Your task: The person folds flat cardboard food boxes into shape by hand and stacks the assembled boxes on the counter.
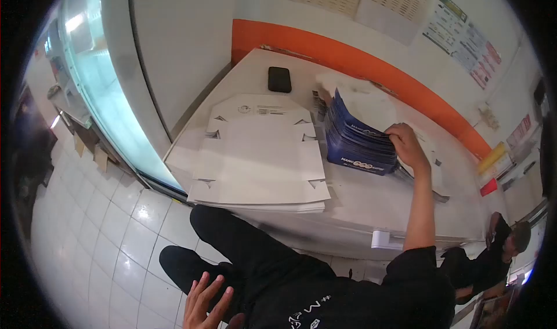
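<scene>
Right hand: thumb and fingers pinched together (408, 147) on the near-right edge of the blue printed sheets (355, 140); how many layers lie between them cannot be told.
Blue sheets: at nine o'clock from that hand, in a fanned, leaning stack on the white table (354, 204), printed faces outward.
Handling: each sheet looks light and springy, like thin card; the whole stack probably has some weight and may slide apart, since the coating seems smooth. Edges and corners would likely crease under a hard pinch.
Best hold: probably a flat grip across several layers at the open edge, with a palm steadying the opposite side.
Left hand: at seven o'clock from the stack, fingers parted, near the dark trousers (255, 236), with nothing seen in it (204, 303).
White blanks: a flat pile with slotted sides (261, 161), at nine o'clock from the blue stack, apart from it.
Black case: lying at ten o'clock (279, 80), beyond the white pile.
Wall papers: at twelve o'clock (360, 4), above the orange band (325, 42).
Other person: at four o'clock (484, 265), in dark clothing.
</scene>
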{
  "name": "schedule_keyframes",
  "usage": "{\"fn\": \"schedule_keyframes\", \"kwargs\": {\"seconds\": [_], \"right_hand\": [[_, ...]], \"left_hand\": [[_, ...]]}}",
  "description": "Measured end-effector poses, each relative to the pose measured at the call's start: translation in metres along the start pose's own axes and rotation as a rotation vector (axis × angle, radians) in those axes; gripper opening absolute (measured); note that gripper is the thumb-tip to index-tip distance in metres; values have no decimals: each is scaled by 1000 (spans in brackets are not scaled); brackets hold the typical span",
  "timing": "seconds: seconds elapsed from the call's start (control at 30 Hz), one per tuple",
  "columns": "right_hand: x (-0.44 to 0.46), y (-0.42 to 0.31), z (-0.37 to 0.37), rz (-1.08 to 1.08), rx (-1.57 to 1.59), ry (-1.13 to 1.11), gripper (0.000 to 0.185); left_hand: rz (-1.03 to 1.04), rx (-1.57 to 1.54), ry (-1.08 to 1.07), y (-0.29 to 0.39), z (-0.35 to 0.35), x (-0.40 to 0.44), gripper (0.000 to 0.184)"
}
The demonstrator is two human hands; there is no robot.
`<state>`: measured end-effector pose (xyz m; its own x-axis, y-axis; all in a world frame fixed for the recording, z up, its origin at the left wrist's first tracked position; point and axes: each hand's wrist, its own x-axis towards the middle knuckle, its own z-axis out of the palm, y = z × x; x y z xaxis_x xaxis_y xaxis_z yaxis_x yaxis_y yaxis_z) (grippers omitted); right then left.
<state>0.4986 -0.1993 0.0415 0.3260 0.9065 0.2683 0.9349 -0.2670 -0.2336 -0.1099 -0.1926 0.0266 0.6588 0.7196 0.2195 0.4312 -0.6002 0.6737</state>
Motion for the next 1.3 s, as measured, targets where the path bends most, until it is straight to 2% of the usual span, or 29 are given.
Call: {"fn": "schedule_keyframes", "kwargs": {"seconds": [0.07,0.17,0.2,0.3,0.37,0.47,0.6,0.7,0.77,0.83,0.93,1.03,1.1,1.17,1.23,1.3], "right_hand": [[-11,6,16,-44,4,71,32],[-9,-11,15,62,-77,5,45],[-5,-35,3,129,-182,-80,54],[25,-72,-9,28,-163,-178,54],[45,-84,10,-190,13,27,57],[58,-113,36,-210,-100,-129,57],[65,-114,42,-155,-83,-121,58],[61,-119,38,-163,-123,-101,60],[61,-117,41,-159,-142,-98,61],[61,-111,31,-110,-22,-167,58],[44,-82,4,19,35,-222,68],[23,-54,-30,28,-275,-383,81],[21,-35,-27,-118,-202,-355,79],[20,-28,-27,-110,-163,-378,78],[25,-48,-33,44,-152,-451,75],[24,-47,-31,105,-56,-486,69]], "left_hand": [[21,-4,-36,-7,7,4,65],[37,-25,-62,-12,20,7,64],[39,-33,-72,-13,23,9,64],[46,-73,-99,-13,30,16,64],[35,-75,-108,-12,33,18,64],[68,-95,-122,-9,33,24,64],[242,-26,-72,-7,35,58,68],[321,76,-164,0,34,116,54],[298,30,-269,-3,43,159,55],[368,137,-252,-9,55,200,60],[365,243,-317,-35,75,233,64],[361,191,-415,-49,75,247,66],[343,146,-429,-50,69,252,62],[327,130,-457,-50,67,258,60],[307,154,-496,-52,63,265,59],[294,131,-517,-51,61,268,54]]}}
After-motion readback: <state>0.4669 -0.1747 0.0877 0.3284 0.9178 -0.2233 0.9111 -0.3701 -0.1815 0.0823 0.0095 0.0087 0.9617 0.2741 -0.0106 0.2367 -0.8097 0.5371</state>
